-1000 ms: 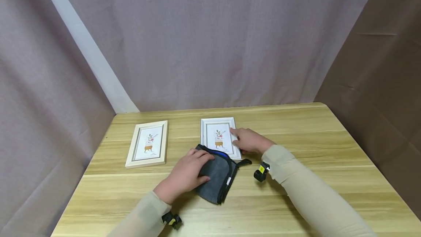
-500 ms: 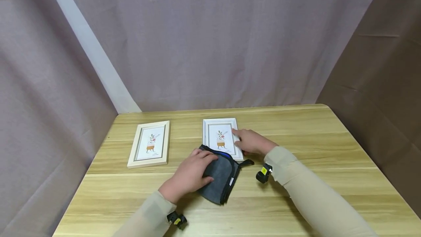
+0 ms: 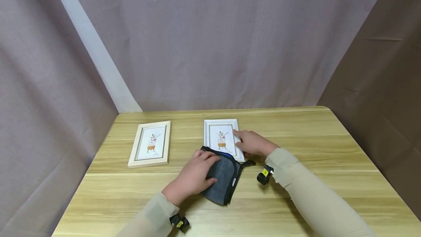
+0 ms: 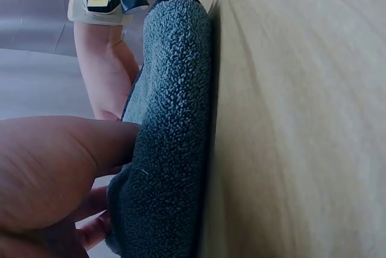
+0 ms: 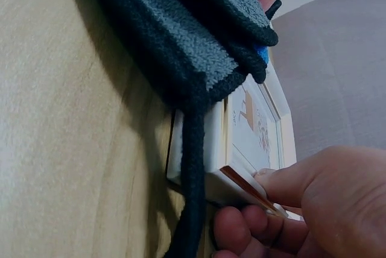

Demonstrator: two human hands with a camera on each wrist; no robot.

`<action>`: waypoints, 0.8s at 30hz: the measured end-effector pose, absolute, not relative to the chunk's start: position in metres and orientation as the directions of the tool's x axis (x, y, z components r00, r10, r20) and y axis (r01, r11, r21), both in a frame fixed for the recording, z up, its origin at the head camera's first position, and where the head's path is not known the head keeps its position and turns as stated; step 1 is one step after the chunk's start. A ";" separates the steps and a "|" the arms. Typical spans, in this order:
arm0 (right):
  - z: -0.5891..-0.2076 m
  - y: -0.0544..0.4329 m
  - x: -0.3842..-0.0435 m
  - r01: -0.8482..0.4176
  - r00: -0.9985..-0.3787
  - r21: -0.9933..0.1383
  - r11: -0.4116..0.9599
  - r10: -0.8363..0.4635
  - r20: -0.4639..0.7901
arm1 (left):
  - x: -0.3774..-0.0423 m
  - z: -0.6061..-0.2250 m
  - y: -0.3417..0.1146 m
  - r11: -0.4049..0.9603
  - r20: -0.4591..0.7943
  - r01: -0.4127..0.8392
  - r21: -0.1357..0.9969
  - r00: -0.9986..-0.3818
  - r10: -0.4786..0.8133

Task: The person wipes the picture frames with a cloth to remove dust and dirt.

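Observation:
A folded dark grey towel point(image 3: 221, 182) with black edging and a hanging loop lies partly over the near edge of a white picture frame point(image 3: 206, 134). My left hand point(image 3: 192, 175) holds the towel, its fingers bent over the upper left part and the thumb on top; the left wrist view shows the thumb point(image 4: 108, 140) against the fluffy pile. My right hand point(image 3: 254, 143) grips the white frame's right side. In the right wrist view, its thumb lies on the frame's face and the fingers point(image 5: 232, 231) bend against the side. The towel hides the frame's lower left corner.
A cream picture frame point(image 3: 149, 162) with a similar potted-plant print lies flat on the wooden table point(image 3: 98, 196), to the left. Grey curtains point(image 3: 213, 46) stand behind the table's far edge, and a brown one point(image 3: 378, 83) hangs at the right.
The whole scene has shifted slightly right and down in the head view. Both hands keep their places on the towel and the white frame.

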State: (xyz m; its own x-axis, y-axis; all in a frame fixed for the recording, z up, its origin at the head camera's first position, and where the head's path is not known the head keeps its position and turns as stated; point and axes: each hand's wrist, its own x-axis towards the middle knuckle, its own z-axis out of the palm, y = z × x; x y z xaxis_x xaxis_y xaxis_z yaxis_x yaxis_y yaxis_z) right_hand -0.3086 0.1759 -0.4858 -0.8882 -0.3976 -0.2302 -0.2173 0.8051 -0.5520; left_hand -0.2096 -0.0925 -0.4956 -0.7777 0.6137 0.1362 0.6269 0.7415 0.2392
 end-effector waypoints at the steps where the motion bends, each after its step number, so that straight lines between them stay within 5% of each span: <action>1: -0.486 0.176 -0.309 -0.216 -0.885 -0.555 0.803 -0.401 -0.235 | -0.208 -0.496 -0.092 0.744 0.134 0.624 0.237 -0.780 0.611; 24: -0.490 0.178 -0.311 -0.175 -0.894 -0.561 0.809 -0.369 -0.253 | -0.156 -0.500 -0.075 0.740 0.094 0.653 0.159 -0.756 0.647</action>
